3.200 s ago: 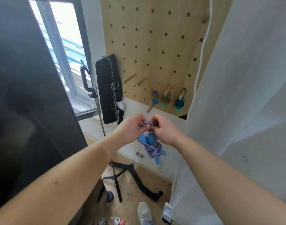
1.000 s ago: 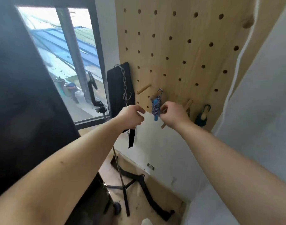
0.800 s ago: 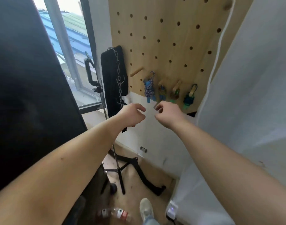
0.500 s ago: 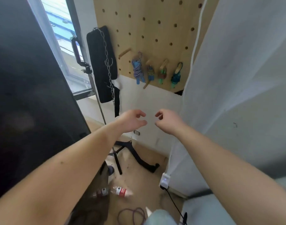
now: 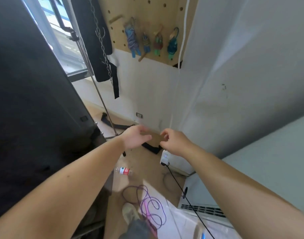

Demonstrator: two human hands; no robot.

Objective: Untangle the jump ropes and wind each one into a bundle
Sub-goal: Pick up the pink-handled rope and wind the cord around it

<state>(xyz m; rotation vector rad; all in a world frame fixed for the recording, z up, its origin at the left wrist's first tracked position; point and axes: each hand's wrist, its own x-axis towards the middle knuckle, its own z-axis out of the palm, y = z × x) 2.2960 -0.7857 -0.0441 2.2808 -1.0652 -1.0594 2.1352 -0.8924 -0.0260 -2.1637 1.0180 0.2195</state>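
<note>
On the pegboard (image 5: 147,14) 4 wound bundles hung, 1 more than 3.2 s earlier, so we judged that rope finished. Our view had dropped to the loose purple jump rope (image 5: 151,209) lying by our shoe on the floor, probably next. Our left hand (image 5: 134,138) and right hand (image 5: 173,142) had come down empty, fingers slack, having left the blue-and-purple bundle (image 5: 131,40) on its peg
</note>
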